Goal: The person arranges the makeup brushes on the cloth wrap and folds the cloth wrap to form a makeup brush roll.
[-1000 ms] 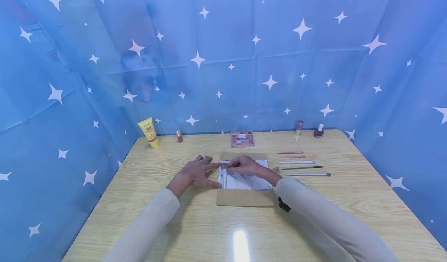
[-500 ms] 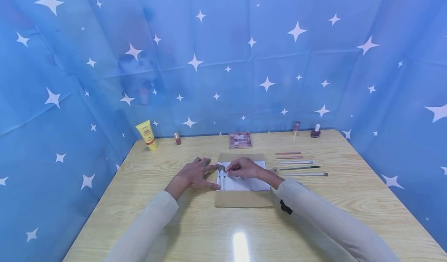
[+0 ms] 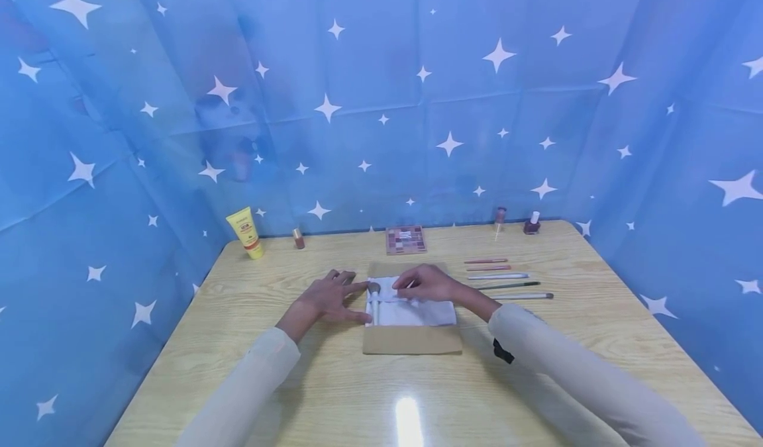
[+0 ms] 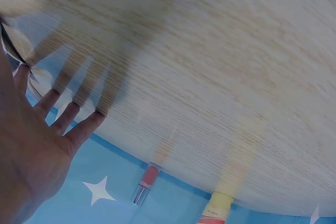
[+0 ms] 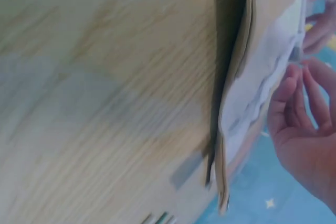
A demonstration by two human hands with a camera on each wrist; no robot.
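Note:
A brown roll-up case with a white cloth lining lies unfolded on the table. At its left end a fluffy makeup brush with a white handle lies upright under a white cloth band. My left hand has its fingers spread, index fingertip by the bristles and thumb at the case's lower left edge. Over the lining, right of the brush, is my right hand, thumb and fingertips drawn together. In the right wrist view, the right hand is close beside the band; I cannot tell if it pinches cloth.
Several slim brushes lie in a row right of the case. Along the back stand a yellow tube, a small lip-gloss tube, a dark nail-polish bottle and a small pinkish item, with an eyeshadow palette between. A starry blue curtain surrounds the table.
My right hand has moved right, away from the brush's bristles, along the lining. The left hand stays at the case's left edge. The whole head view has shifted slightly.

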